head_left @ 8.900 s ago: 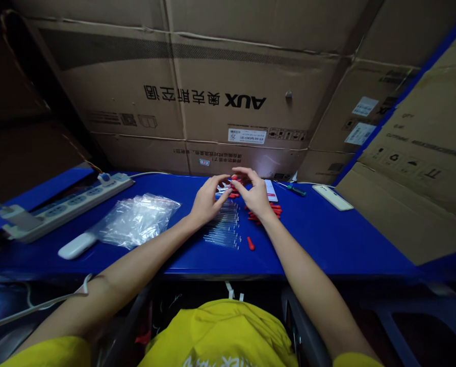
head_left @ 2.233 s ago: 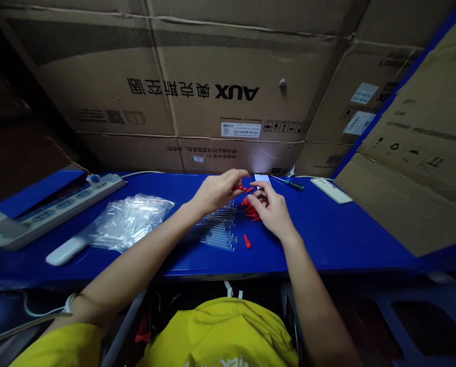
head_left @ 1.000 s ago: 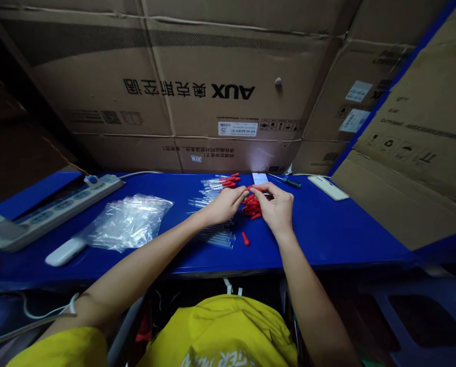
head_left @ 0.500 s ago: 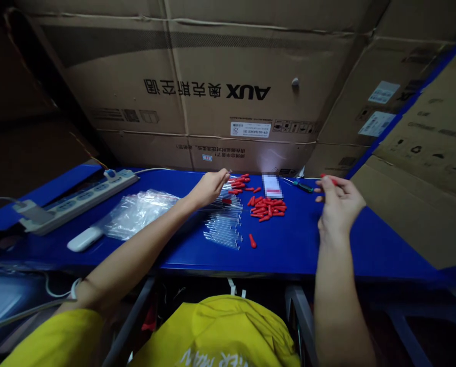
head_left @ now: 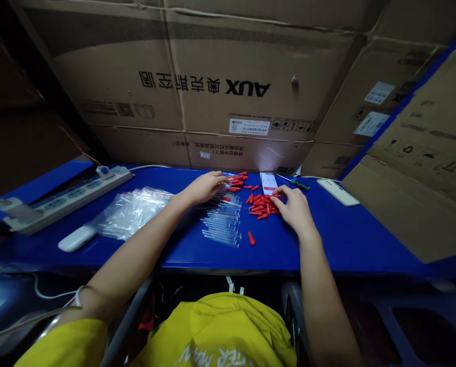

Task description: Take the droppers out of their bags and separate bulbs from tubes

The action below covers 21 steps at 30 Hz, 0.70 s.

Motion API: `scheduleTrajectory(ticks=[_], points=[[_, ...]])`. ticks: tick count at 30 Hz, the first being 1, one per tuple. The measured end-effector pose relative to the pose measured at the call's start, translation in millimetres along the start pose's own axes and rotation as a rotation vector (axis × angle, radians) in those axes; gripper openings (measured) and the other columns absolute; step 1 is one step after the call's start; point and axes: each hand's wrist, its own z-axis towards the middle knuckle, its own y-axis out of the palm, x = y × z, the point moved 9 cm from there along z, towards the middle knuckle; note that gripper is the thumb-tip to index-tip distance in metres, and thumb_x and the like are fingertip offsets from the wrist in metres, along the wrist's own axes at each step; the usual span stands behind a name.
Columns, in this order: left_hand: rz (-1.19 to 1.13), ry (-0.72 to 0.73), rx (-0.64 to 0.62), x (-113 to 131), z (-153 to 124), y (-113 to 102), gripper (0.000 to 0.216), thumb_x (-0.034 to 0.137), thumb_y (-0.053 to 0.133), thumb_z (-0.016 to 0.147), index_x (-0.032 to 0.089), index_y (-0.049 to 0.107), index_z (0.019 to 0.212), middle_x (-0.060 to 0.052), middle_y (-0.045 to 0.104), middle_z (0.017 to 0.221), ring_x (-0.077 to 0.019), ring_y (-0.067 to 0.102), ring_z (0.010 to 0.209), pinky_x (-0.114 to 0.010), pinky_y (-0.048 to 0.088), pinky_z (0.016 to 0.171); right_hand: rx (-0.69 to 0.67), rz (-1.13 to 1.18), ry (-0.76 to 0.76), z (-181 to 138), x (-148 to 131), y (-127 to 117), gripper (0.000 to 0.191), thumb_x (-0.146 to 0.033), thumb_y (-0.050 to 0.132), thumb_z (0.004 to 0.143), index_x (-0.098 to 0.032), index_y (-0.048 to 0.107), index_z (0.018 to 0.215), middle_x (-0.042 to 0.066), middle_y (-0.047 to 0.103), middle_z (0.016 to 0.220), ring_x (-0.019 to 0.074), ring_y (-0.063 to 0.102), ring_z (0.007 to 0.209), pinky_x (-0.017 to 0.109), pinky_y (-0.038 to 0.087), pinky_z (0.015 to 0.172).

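My left hand (head_left: 207, 187) is over the far end of the glass tubes (head_left: 222, 224), its fingers drawn together by the ones with red rubber bulbs (head_left: 237, 181) on their ends. What its fingertips hold, if anything, is too small to make out. At the right edge of the pile of loose red rubber bulbs (head_left: 259, 208), the thumb and forefinger of my right hand (head_left: 295, 208) close on a red rubber bulb (head_left: 276, 195). One single bulb (head_left: 251, 238) lies apart, nearer the table's front edge.
Left of the tubes are clear plastic bags (head_left: 134, 211), a white mouse-like object (head_left: 77, 238) and a power strip (head_left: 73, 199). Behind the pile lie a white card (head_left: 268, 182) and a screwdriver (head_left: 300, 185). A pale phone (head_left: 337, 192) is at right. Cardboard walls (head_left: 212, 46) enclose the table (head_left: 212, 259).
My right hand has come down and left from the raised spot at right to the bulb pile, uncovering the phone. My left hand has shifted slightly down and left, close to the bulb-tipped tubes.
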Motion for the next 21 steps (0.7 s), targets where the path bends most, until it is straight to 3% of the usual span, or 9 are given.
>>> scheduleTrajectory(ticks=[4,12,18,21], points=[[-0.011,0.019,-0.068,-1,-1,7,0.027,0.023,0.054,0.102,0.020,0.075,0.118,-0.012,0.077,0.115,-0.0242,0.072,0.102,-0.035,0.052,0.088,-0.035,-0.102,-0.026,-1,4,7,0.018,-0.038,0.069,0.096,-0.024,0.080,0.101,0.010,0.073,0.100,0.0286,0.059,0.094,0.039,0.044,0.084],[-0.036,0.034,-0.121,4,0,17,0.023,0.025,0.060,0.100,0.022,0.077,0.115,-0.010,0.080,0.116,-0.0229,0.073,0.103,-0.032,0.051,0.087,-0.087,-0.108,0.021,-1,10,14,0.018,-0.031,0.069,0.096,-0.023,0.079,0.108,0.008,0.077,0.099,0.0262,0.063,0.091,0.037,0.044,0.083],[-0.061,0.055,-0.128,9,-1,10,0.021,0.029,0.061,0.100,0.019,0.077,0.111,-0.010,0.076,0.114,-0.0214,0.071,0.098,-0.030,0.049,0.084,-0.091,-0.116,0.082,-1,11,10,0.020,-0.030,0.067,0.096,-0.024,0.078,0.111,0.008,0.079,0.099,0.0260,0.065,0.089,0.037,0.045,0.081],[-0.074,0.083,-0.192,13,-3,8,0.022,0.035,0.063,0.101,0.021,0.080,0.108,-0.008,0.076,0.110,-0.0209,0.070,0.095,-0.030,0.048,0.083,-0.084,-0.114,0.117,0,11,7,0.021,-0.029,0.066,0.096,-0.024,0.077,0.112,0.006,0.078,0.095,0.0248,0.065,0.084,0.037,0.044,0.078]])
